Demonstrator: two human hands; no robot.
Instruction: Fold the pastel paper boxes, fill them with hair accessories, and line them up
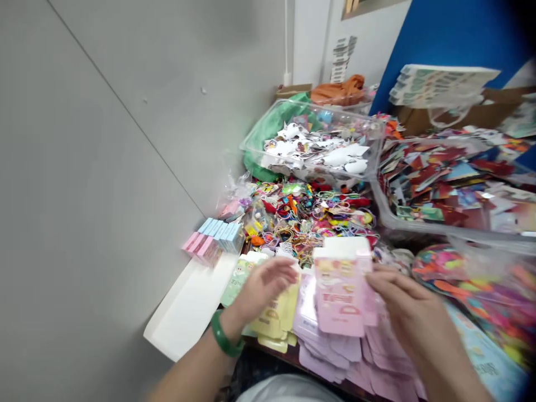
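My right hand (408, 304) grips a flat pink carton (338, 296) by its right edge, its white top flap upward. Below it lie stacks of flat purple cartons (309, 329) and more pink cartons (385, 357). My left hand (268, 287), with a green bangle (226, 335) at the wrist, hovers over the yellow cartons (272, 321). Its fingers are slightly bent and apart from the thumb, with nothing seen in them. Green cartons (238, 273) lie just left of that hand.
Small pink and blue boxes (215, 240) stand in rows on a white board (188, 307) by the grey wall (104, 195). Colourful small trinkets (310, 206) are heaped behind the cartons. Clear bins (379, 192) of paper pieces stand farther back. Blue cartons (481, 352) lie at right.
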